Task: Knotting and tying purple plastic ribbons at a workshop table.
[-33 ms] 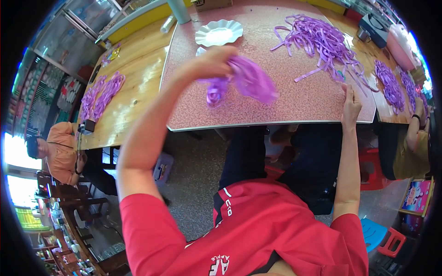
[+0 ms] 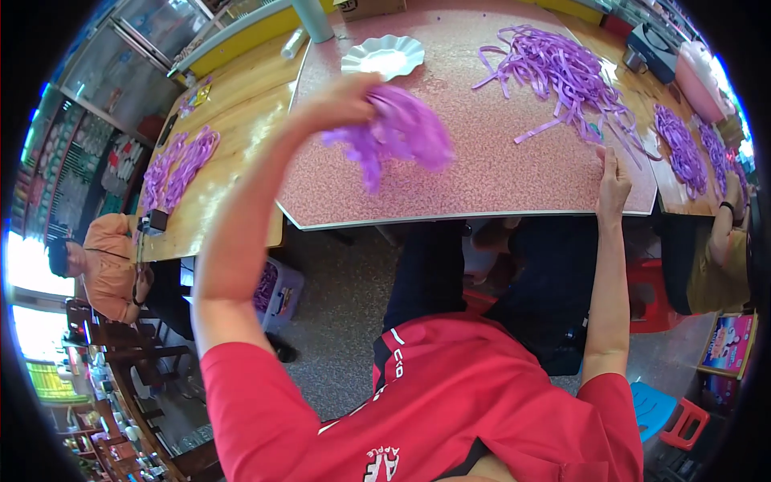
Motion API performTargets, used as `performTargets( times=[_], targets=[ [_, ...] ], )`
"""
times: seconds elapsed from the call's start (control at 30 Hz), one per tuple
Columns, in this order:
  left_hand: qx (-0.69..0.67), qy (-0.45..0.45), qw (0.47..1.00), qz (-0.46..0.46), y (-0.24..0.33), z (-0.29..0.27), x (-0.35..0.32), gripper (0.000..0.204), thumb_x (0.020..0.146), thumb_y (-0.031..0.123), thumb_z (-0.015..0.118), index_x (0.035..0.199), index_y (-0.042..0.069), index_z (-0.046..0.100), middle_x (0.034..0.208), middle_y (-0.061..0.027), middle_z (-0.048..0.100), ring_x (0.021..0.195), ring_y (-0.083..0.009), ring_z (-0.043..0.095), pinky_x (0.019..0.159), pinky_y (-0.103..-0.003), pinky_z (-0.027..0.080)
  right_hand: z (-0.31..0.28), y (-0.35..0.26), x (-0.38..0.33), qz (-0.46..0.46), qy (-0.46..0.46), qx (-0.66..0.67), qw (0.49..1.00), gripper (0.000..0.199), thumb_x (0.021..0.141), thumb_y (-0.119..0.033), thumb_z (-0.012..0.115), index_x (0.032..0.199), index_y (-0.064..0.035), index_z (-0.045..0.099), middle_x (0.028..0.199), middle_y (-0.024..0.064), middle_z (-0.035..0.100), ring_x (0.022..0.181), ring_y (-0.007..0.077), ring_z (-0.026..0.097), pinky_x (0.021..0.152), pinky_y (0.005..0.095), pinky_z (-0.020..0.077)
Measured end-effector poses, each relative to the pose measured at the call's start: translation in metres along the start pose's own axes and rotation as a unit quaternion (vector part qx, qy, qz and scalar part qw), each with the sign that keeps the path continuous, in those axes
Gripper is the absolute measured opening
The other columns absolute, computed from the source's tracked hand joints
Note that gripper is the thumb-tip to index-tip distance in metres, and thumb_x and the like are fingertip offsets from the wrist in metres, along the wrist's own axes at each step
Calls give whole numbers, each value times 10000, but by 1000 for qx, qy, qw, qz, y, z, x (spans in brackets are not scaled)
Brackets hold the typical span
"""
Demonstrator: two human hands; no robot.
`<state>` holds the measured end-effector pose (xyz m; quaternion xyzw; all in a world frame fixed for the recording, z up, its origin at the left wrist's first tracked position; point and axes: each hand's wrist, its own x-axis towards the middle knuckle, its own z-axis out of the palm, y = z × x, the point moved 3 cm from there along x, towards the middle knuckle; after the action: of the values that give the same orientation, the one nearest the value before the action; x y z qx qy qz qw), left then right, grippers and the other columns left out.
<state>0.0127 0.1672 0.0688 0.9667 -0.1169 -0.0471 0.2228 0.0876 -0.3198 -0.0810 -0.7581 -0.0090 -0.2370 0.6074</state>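
My left hand (image 2: 349,103) is closed around a bunch of shiny purple ribbons (image 2: 405,132), held over the left part of the pink speckled table (image 2: 482,181). The bunch is blurred by motion, and its loose ends hang below my fingers. By the table's front right edge, my right hand (image 2: 614,181) is closed with its fingertips pointing up. Whatever it may grip is too small to make out. Just beyond those fingertips trail loose strands from a tangled heap of purple ribbons (image 2: 554,72) at the back right.
A white scalloped dish (image 2: 383,58) sits at the back, near a pale green cylinder (image 2: 312,20). More ribbon bundles lie on the wooden tables to the left (image 2: 185,169) and right (image 2: 681,149). A plastic bin (image 2: 281,297) stands below. Other people sit at both sides.
My left hand has moved left and slightly nearer the table's left edge, with the ribbon bunch swinging along. My right hand stays in place. More of the bin below shows.
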Motion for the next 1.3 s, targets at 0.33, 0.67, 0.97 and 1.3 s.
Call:
performTargets(
  times=[0.33,0.67,0.97,1.3],
  targets=[
    [469,6,747,-472,-226,-212,-188,1143,601,300,919,1556,204,299,1552,-129,402,1429,-375,370,1098,-621,339,6,2,-1,-2,-10,8,1000,386,1051,-292,554,1163,47,701,1135,130,718,1078,188,655,988,312,484],
    [249,41,915,-316,-280,-106,-142,627,729,356,788,1288,111,643,1319,-206,615,1250,-374,563,1063,-459,444,13,-12,-5,-26,1,-84,996,328,1035,-264,574,1099,12,739,1028,98,748,984,152,671,889,280,490],
    [243,98,963,-56,-112,-6,29,331,923,336,616,1065,63,739,1046,-157,720,1016,-317,676,898,-465,486,2,-22,-14,-61,25,-113,991,264,1002,-263,633,1005,-37,770,791,81,697,764,134,626,702,304,476],
    [358,321,867,-128,-190,16,131,654,930,636,522,1098,40,733,1491,-177,482,1457,-364,319,1124,-640,220,34,-50,-21,-83,-3,-43,996,176,993,-140,625,991,-2,734,884,64,696,806,112,614,724,264,471]
  ],
)
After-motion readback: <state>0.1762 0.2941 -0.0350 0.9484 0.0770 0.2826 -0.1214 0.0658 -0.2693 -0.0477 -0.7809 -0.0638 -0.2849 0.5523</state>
